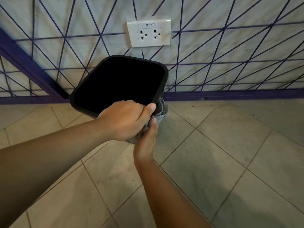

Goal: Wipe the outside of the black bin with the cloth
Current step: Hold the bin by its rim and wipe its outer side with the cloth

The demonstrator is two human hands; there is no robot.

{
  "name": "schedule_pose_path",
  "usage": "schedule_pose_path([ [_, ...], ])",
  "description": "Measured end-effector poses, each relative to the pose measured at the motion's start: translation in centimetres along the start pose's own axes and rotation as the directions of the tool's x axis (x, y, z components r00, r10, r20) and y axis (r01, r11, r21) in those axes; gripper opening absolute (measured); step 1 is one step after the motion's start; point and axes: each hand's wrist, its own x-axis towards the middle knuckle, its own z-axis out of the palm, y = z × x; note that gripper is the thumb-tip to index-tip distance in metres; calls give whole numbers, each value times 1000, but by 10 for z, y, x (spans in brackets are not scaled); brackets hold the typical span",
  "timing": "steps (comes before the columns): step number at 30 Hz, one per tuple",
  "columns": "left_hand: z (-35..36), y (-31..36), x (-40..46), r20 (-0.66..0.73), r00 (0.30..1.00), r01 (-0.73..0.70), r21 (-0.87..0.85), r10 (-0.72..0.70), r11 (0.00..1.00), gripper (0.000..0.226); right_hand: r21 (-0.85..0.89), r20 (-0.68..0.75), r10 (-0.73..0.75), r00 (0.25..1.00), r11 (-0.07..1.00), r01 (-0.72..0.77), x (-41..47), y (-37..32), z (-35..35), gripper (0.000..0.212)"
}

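The black bin (79, 92) is tilted with its dark square opening toward me, just in front of the wall. My left hand (125, 120) grips the bin's near rim, thumb hooked over the edge. A grey cloth (162, 111) is bunched against the bin's outer right side, below the rim. My right hand (146, 142) holds the cloth from underneath, partly hidden behind my left hand; its fingers are mostly out of sight.
A white double wall socket (148, 32) sits on the pale wall above the bin. Purple lines cross the wall, with a purple skirting strip (230, 94) at its foot. Beige floor tiles (213, 153) spread to the right and in front.
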Motion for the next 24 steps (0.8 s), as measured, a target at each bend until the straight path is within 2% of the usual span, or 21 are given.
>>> schedule_pose_path([
  [2,0,0,0,-8,1000,5,4,-5,1000,61,16,-24,21,999,1000,-21,4,-1,-1,152],
  [5,-1,0,1,-3,1000,-3,8,3,1000,60,-7,25,14,1000,1000,-13,-4,-2,4,149],
  [7,0,0,2,-3,1000,1,25,-1,1000,61,26,-23,0,1000,1000,0,-3,0,3,145],
  [9,0,1,2,-5,1000,-6,33,6,999,61,63,-67,32,997,998,-28,0,-3,2,152],
  [11,0,0,2,1,1000,-27,21,27,999,58,65,-20,58,998,996,-57,-5,-7,5,159],
  [13,-2,-2,2,17,999,-37,12,36,999,55,79,18,53,998,995,-54,-12,-9,8,156],
  [17,-2,0,2,26,999,-28,35,27,999,60,131,-70,81,994,989,-71,-1,-13,5,159],
  [20,-2,-2,1,36,999,-32,15,31,999,62,62,-22,78,997,995,-76,-7,-17,10,153],
  [24,-2,-1,1,17,999,-28,33,28,999,59,127,-90,131,987,985,-119,3,-15,7,156],
])
